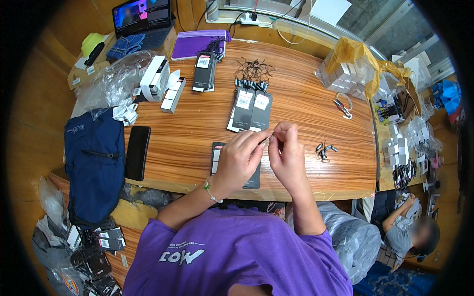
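Over the front of the table my left hand (239, 159) and my right hand (287, 157) meet, fingertips pinched close together. Something thin and dark shows between them, too small to name. Partly hidden under my left hand lie dark grey hang tags (254, 178). Just beyond the fingers sit two stacks of grey hang tags (243, 112) with white barcode stickers, and black strings (255, 70) with small seal ends fan out from their tops. A small pile of loose black string seals (324, 149) lies to the right of my right hand.
Another stack of tags (202, 74) stands farther back. At left are a phone (138, 153), a navy cloth bag (95, 163), boxes (154, 79) and a laptop (143, 19). A small cutter tool (341, 107) and bagged white boxes (345, 76) are at right. A person (407, 232) sits lower right.
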`<state>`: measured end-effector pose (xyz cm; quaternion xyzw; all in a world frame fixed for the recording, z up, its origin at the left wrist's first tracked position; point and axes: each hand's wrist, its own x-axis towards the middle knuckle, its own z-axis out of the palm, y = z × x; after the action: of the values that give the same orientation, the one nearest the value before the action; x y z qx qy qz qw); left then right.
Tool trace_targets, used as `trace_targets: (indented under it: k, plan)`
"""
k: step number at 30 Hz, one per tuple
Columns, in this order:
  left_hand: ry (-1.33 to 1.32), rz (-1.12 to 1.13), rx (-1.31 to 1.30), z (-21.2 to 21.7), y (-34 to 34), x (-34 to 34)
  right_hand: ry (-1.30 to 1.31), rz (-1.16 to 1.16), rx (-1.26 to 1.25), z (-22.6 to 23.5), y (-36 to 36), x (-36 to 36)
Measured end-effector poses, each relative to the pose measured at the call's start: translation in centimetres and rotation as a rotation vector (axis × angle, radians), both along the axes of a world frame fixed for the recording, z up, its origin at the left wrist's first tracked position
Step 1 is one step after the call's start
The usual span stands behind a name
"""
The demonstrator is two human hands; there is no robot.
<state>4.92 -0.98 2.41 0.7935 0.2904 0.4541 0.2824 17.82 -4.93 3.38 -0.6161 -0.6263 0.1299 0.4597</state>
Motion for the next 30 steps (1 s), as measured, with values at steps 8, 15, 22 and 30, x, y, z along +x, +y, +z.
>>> trace_targets:
  k: [8,15,22,30]
  plan:
    - [-0.056,0.059,0.225,0.0,0.9,-0.9,0.685,0.230,-0.164,0.9,-0.2,0.4]
    - [0.027,0.059,0.474,-0.2,1.5,-1.8,1.006,0.293,-0.222,-0.6,0.2,0.4]
    - [0.066,-0.010,0.524,-0.5,1.7,-1.8,0.957,0.164,-0.128,-2.0,0.6,0.0]
    - [0.027,0.021,0.520,0.5,2.5,-2.0,0.864,0.176,-0.008,-0.4,1.7,-1.0]
